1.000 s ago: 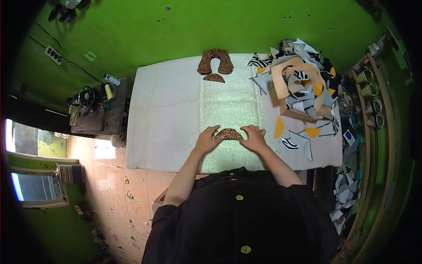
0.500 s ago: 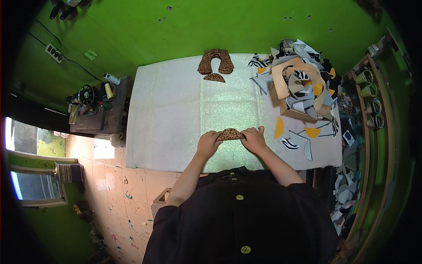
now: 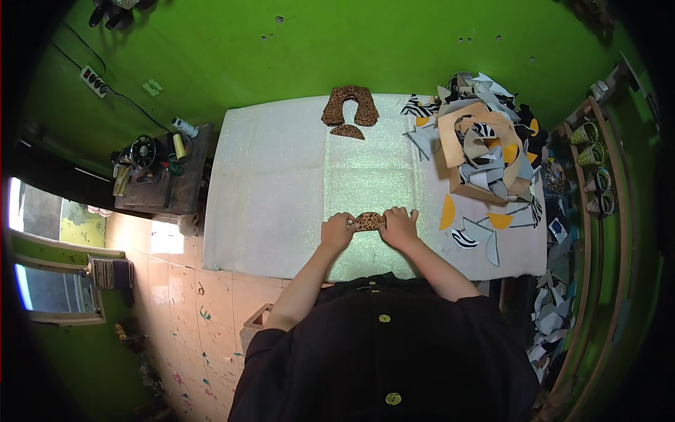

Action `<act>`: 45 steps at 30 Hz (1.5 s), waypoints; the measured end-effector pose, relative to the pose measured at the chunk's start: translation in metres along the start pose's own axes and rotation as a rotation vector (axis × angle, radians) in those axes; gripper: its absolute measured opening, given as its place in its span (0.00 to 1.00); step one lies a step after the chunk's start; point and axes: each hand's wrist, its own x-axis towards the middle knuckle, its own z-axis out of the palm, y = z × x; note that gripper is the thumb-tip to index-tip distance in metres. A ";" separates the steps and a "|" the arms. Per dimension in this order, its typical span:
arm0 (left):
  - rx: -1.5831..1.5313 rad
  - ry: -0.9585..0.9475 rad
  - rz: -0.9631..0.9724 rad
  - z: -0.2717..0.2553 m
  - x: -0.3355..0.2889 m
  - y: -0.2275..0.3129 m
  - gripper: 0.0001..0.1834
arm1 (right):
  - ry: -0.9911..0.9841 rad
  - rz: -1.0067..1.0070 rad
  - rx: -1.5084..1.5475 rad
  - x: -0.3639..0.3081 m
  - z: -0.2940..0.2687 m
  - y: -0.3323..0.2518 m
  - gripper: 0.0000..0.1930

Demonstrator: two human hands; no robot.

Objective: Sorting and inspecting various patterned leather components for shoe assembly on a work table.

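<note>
Between my hands, over the near middle of the table, is a leopard-print half-moon piece (image 3: 369,221), brown with black spots. My left hand (image 3: 339,230) closes on its left end, and my right hand (image 3: 399,226) grips the right end with the thumb side hidden. Fingers cover both tips of the piece. Farther back, a horseshoe-shaped leopard-print stack (image 3: 350,104) lies by the far table edge. A second leopard-print half-moon piece (image 3: 347,131) rests just in front of it.
A cardboard box (image 3: 478,190) heaped with offcuts stands at the table's right. Beside it lie yellow half-moons (image 3: 447,212), a zebra-print scrap (image 3: 464,240) and grey scraps (image 3: 493,249). A sewing machine (image 3: 143,152) sits left of the white table (image 3: 267,176). Small shoes (image 3: 584,133) hang on a right-hand rack.
My hands have come closer together on the half-moon piece, covering more of its ends. The whole view has shifted slightly, so the table sits a little lower.
</note>
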 end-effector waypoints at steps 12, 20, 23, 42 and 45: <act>-0.109 0.004 0.077 0.006 -0.003 -0.001 0.19 | 0.036 0.120 0.352 -0.007 0.015 0.000 0.15; 0.016 0.032 0.197 0.012 -0.003 -0.003 0.15 | 0.066 -0.003 0.133 -0.011 0.018 0.000 0.16; -0.009 0.050 0.271 0.013 -0.007 -0.003 0.14 | 0.140 -0.089 0.129 -0.015 0.022 0.001 0.15; -0.191 0.146 0.475 -0.004 -0.005 -0.020 0.13 | 0.348 -0.110 0.414 -0.016 0.025 0.000 0.17; -0.332 0.081 0.450 -0.035 0.028 -0.016 0.13 | 0.256 -0.006 0.476 0.015 -0.004 -0.007 0.09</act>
